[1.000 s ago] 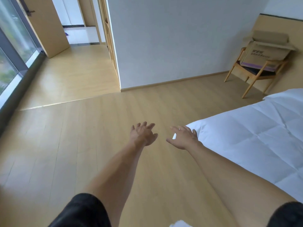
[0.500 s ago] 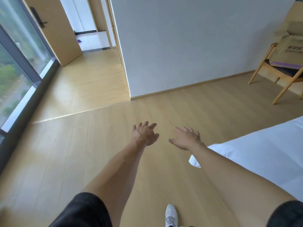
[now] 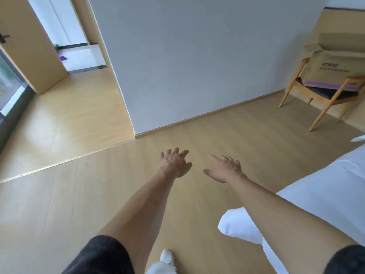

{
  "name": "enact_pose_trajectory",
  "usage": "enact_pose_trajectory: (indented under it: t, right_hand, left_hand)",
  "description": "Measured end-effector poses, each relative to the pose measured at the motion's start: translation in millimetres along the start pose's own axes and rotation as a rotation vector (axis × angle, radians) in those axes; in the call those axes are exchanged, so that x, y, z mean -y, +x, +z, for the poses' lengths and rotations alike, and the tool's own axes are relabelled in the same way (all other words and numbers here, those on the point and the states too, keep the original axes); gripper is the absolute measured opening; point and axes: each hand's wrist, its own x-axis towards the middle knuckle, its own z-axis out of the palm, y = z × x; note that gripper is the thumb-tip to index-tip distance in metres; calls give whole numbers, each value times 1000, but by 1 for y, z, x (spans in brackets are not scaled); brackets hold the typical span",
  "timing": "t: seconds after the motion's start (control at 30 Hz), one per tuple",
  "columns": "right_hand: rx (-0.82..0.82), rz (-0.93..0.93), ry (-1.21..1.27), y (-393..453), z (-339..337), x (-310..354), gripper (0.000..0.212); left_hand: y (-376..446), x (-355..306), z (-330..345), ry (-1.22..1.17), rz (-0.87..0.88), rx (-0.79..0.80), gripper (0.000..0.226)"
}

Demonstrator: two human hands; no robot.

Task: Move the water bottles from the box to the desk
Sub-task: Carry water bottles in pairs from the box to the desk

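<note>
the box (image 3: 333, 70) sits with its flaps up on the wooden chair (image 3: 320, 95) in the far right corner, well apart from me, and i can't see any bottles inside it or any table from here. my left hand (image 3: 174, 165) and right hand (image 3: 225, 169) hang out in front over the floor (image 3: 98, 194), each grip spread loose and holding nothing, i judge because there is nothing to carry yet. the bed (image 3: 325, 194) lies along my right, so the way to the box runs between it and the wall (image 3: 197, 56).

The frame's right edge is cutting off the cardboard box (image 3: 333, 70) on the chair (image 3: 324, 95), and its raised flaps are hiding whatever is inside. Its printed label is reading too blurred for me. My right arm is covering part of the bed (image 3: 325, 194).
</note>
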Motion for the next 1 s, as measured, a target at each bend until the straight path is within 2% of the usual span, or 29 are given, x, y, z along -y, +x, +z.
enact_pose_trajectory:
  t: [0.23,0.5,0.7,1.0]
  right_hand:
    - [17,28,-24,90,-24,-8,72]
    - [-23,183,-22,216,-78,-22,71]
    - [-57,227,-25,326,-141,12,72]
    - [-33,330,22,441,-179,13,72]
  left_hand:
    - [102,-2,-8,-12,17,44,61]
    - [256,-13,-53,-16,189,20,61]
    - [383,13,-116,-17,259,-14,60]
    - [517,8,-144,40,373,41,61]
